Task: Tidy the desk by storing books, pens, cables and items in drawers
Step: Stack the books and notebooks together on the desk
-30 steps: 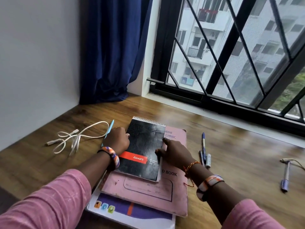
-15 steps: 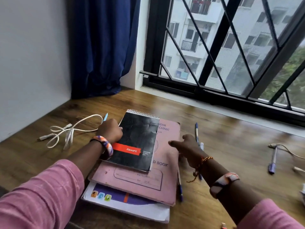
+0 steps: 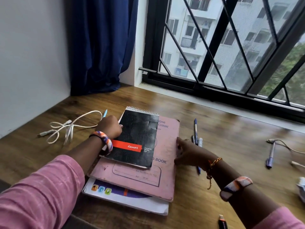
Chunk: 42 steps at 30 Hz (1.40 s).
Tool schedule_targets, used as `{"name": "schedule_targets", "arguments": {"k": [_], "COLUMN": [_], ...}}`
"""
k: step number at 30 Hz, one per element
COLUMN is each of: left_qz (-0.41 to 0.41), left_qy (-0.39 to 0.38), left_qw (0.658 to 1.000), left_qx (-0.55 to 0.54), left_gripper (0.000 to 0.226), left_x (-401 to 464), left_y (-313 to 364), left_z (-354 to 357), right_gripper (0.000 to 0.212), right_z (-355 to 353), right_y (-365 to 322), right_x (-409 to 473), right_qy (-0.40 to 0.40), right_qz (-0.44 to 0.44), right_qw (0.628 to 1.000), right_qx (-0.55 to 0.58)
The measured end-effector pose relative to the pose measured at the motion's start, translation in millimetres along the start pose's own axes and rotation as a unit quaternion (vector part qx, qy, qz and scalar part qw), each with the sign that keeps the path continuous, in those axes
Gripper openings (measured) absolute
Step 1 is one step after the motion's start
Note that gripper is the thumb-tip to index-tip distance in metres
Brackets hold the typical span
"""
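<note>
Three books lie stacked on the wooden desk (image 3: pixel 231 129): a black spiral pad (image 3: pixel 138 134) on a pink record book (image 3: pixel 166 146), with a white and purple book (image 3: pixel 125 201) at the bottom. My left hand (image 3: pixel 110 126) is curled at the pad's left edge and grips a light-blue pen (image 3: pixel 105 113). My right hand (image 3: pixel 189 152) touches the pink book's right edge with its fingertips. Blue pens (image 3: pixel 195 131) lie just right of that hand, partly under my wrist.
A white cable (image 3: pixel 69 128) lies tangled left of the stack. At the right lie a purple pen (image 3: pixel 270 154), a thin cable (image 3: pixel 285 146) and a crumpled white thing (image 3: pixel 301 187). A small black and orange stick (image 3: pixel 222 222) sits at the near edge. Wall, blue curtain and barred window border the desk.
My right hand left the spiral pad, swung right toward the pens, and has come back to the pink book's right edge. The left hand stayed put. The view shifted.
</note>
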State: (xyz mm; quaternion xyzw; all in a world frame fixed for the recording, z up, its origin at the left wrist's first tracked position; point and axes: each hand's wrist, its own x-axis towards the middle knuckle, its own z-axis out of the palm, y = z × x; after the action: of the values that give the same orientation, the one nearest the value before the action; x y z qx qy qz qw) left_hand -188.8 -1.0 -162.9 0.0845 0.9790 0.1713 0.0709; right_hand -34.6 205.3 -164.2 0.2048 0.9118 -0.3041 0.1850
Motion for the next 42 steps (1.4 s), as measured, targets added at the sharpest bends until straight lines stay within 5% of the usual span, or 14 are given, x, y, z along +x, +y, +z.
{"name": "schedule_targets", "arguments": {"k": [5,9,15,22,30,38,42], "left_qz": [0.002,0.004,0.018,0.019,0.017,0.029,0.037], "left_qy": [0.001,0.005,0.032,0.049,0.053,0.045,0.047], "left_qw": [1.0,1.0,0.999,0.999,0.998,0.998,0.997], "left_qx": [0.013,0.019,0.013,0.0,0.012,0.023,0.039], "left_gripper": [0.038,0.037,0.031,0.028,0.026,0.023,0.023], "left_x": [-1,-3,-6,-5,-12,-19,-21], "left_y": [4,5,-1,-8,-1,-1,0], "left_z": [0,2,3,4,3,1,4], "right_gripper": [0.031,0.026,0.021,0.035,0.044,0.062,0.067], "right_z": [8,10,4,12,18,14,18], "right_y": [4,15,17,23,18,11,11], "right_x": [-4,-7,-5,-12,-16,-14,-13], "right_qy": [0.045,0.09,0.046,0.006,0.134,0.122,0.212], "right_qz": [-0.021,-0.043,-0.028,-0.072,-0.077,-0.019,0.004], "right_qw": [0.968,0.918,0.915,0.859,0.955,0.952,0.942], "right_qx": [0.244,0.383,0.399,0.506,0.252,0.281,0.261]}}
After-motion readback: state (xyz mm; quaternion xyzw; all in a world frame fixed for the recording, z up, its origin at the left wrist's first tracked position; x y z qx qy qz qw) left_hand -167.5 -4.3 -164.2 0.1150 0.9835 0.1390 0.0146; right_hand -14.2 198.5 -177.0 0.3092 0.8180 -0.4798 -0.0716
